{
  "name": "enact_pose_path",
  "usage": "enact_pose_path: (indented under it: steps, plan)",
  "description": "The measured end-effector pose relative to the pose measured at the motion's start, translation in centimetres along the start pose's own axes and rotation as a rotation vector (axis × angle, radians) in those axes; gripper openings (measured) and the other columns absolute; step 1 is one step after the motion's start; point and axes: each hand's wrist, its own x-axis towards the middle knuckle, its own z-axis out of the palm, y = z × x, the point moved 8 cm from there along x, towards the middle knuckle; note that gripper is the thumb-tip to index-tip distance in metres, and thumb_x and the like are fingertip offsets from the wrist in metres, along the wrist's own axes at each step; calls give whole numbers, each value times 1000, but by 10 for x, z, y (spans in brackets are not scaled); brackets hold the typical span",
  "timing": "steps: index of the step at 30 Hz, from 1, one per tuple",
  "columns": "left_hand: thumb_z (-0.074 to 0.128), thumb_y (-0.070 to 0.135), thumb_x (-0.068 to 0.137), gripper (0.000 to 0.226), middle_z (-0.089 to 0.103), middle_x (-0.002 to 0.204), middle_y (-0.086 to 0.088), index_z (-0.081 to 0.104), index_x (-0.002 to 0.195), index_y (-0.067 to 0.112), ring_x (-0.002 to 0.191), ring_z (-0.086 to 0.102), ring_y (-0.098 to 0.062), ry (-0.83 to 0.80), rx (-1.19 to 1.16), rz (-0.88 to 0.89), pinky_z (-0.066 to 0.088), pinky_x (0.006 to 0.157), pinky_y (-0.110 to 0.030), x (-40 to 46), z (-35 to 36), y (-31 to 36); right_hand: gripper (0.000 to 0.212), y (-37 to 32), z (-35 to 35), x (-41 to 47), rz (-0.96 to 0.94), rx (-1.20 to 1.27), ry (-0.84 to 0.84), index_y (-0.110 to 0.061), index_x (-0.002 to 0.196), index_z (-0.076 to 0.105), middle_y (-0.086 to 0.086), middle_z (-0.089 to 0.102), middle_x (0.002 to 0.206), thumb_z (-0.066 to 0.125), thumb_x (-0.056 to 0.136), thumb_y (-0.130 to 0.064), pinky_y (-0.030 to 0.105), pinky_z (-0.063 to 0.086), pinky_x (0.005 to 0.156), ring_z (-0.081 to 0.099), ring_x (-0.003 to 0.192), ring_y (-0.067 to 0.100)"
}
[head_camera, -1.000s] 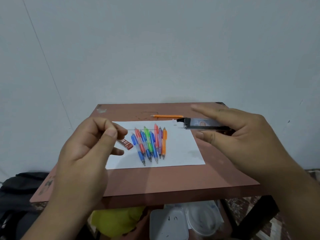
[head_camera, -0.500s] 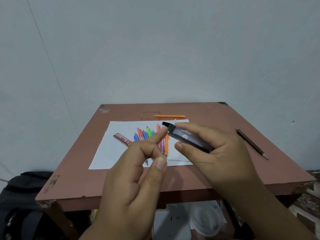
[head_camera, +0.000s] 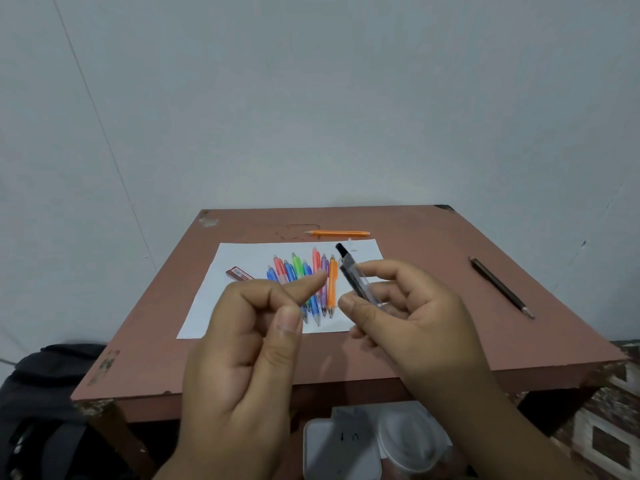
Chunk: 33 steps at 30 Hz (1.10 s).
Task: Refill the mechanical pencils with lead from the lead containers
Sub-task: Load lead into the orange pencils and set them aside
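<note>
Several coloured mechanical pencils (head_camera: 298, 271) lie side by side on a white sheet of paper (head_camera: 242, 258). A red-brown lead container (head_camera: 239, 274) lies left of them. My right hand (head_camera: 415, 320) grips a clear lead container with a black cap (head_camera: 356, 282), tilted with the cap end up and to the left, above the sheet. My left hand (head_camera: 249, 341) is raised beside it with the inner fingers curled, the bent index finger pointing at the container and the thumb apart from it. I see nothing between the left fingers.
An orange pencil (head_camera: 337, 233) lies behind the sheet and a dark pencil (head_camera: 498, 285) lies on the right of the brown table (head_camera: 433, 244). A black bag (head_camera: 41, 393) sits on the floor at left. White plastic containers (head_camera: 346, 445) stand under the table's front edge.
A second ago my left hand pinched a thin lead out at the left. Both hands have since come together over the sheet, and the container has tilted more upright.
</note>
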Motion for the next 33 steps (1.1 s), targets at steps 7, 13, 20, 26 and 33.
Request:
enact_pose_path:
  steps: [7,13,20,26,33]
  plan:
    - [49,38,95,13,75,103,-6,57,90,30,117,67,-18,38,30,-12,52,89,-53,2,-14,-6,44,23,16,2,332,654,-183,-12,116,64,16,76,101,69,72,-14,38,63,84,74,104,29]
    - [49,37,96,13,68,96,-24,58,90,29,114,69,-20,87,43,-29,55,87,-53,6,-25,-12,51,29,12,4,305,589,-188,-17,121,63,14,75,89,69,71,-16,35,62,76,70,80,22]
    - [50,30,100,11,75,103,-8,58,92,30,114,69,-18,110,87,-57,55,86,-53,8,-34,-25,65,32,-2,10,205,316,-128,-53,124,61,4,75,94,76,71,-19,42,61,74,70,80,20]
    - [49,26,98,13,76,105,6,58,94,17,111,69,-13,136,134,-108,52,92,-60,8,-37,-31,61,40,-16,18,143,183,-54,-51,126,60,4,74,93,76,87,-7,56,57,75,68,76,24]
    - [49,27,97,18,76,99,6,59,96,12,110,69,-8,137,147,-130,53,92,-58,8,-37,-37,61,49,-23,21,104,83,-42,-47,130,57,6,73,90,76,88,-6,56,57,69,66,71,24]
